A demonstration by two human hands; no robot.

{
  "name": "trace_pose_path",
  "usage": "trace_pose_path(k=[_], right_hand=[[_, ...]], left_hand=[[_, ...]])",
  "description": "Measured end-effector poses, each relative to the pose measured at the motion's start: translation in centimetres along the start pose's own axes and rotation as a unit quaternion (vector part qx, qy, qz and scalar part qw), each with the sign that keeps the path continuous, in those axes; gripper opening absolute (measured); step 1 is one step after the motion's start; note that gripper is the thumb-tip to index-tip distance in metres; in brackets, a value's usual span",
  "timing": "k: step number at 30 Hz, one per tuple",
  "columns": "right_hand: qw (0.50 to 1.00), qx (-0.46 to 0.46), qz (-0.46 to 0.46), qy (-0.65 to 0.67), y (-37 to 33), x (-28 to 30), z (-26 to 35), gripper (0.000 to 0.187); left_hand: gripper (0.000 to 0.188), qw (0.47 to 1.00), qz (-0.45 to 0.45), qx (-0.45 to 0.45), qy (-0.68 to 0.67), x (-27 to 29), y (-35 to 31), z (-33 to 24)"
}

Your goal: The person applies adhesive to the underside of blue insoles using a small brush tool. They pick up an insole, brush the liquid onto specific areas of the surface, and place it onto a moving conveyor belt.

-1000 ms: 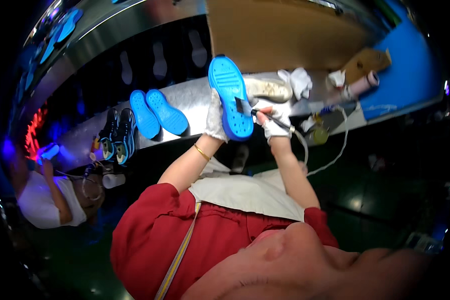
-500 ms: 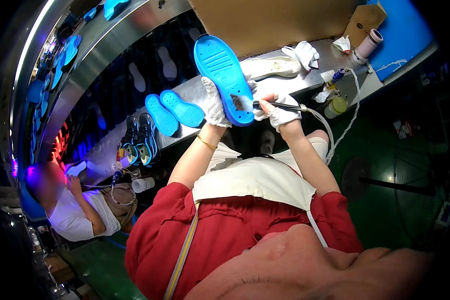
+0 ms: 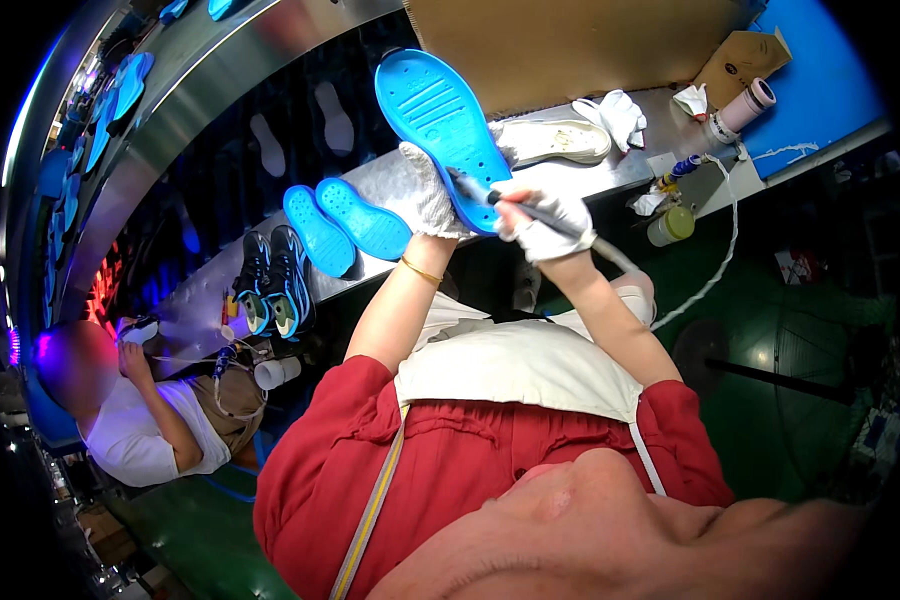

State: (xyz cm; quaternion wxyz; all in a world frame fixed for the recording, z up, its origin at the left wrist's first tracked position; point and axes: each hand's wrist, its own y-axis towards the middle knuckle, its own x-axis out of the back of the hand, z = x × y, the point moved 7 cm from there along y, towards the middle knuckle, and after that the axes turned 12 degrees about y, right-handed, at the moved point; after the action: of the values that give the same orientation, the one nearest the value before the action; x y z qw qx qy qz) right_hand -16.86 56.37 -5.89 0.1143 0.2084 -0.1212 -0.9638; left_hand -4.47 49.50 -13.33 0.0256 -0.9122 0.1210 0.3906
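Observation:
My left hand (image 3: 431, 203), in a white knit glove, grips a blue shoe sole (image 3: 432, 112) by its near left edge, inner face up and toe pointing away. The sole has grooves and small holes. In my right hand (image 3: 548, 225), gloved with bare fingertips, is a dark-handled brush (image 3: 478, 191). A whitish hose runs from the brush's back end. Its dark bristles, blurred by motion, are over the left edge of the sole beside my left hand. Behind the sole, a cream shoe-shaped piece (image 3: 555, 142) lies on the metal bench (image 3: 642, 172).
Left of my hands, two blue soles (image 3: 366, 218) lie on the bench beside a pair of black-and-blue shoes (image 3: 287, 280). White gloves (image 3: 615, 120), a pink bottle (image 3: 748, 106) and a jar (image 3: 672, 226) stand right. A cardboard sheet (image 3: 570, 45) rises behind. Another person (image 3: 155, 430) works at left.
The brush has moved left across the sole, from its lower middle to the left edge. The dark wet patch no longer shows. The sole has shifted slightly up and left.

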Motion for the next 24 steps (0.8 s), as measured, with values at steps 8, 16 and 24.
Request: trace_pose_path(k=[8, 16, 24], right_hand=[[0.995, -0.056, -0.074, 0.020, -1.0, 3.9, -0.7, 0.009], [0.882, -0.174, -0.096, 0.427, -2.5, 3.7, -3.3, 0.010], [0.982, -0.167, 0.063, -0.060, -1.6, 4.2, -0.5, 0.009]], left_hand=[[0.120, 0.982, 0.121, -0.007, -0.147, -1.1, 0.4, -0.7], [0.119, 0.977, 0.198, -0.016, -0.078, -3.4, 0.8, -2.3], [0.118, 0.952, 0.157, 0.078, 0.252, -4.3, 0.9, -3.1]])
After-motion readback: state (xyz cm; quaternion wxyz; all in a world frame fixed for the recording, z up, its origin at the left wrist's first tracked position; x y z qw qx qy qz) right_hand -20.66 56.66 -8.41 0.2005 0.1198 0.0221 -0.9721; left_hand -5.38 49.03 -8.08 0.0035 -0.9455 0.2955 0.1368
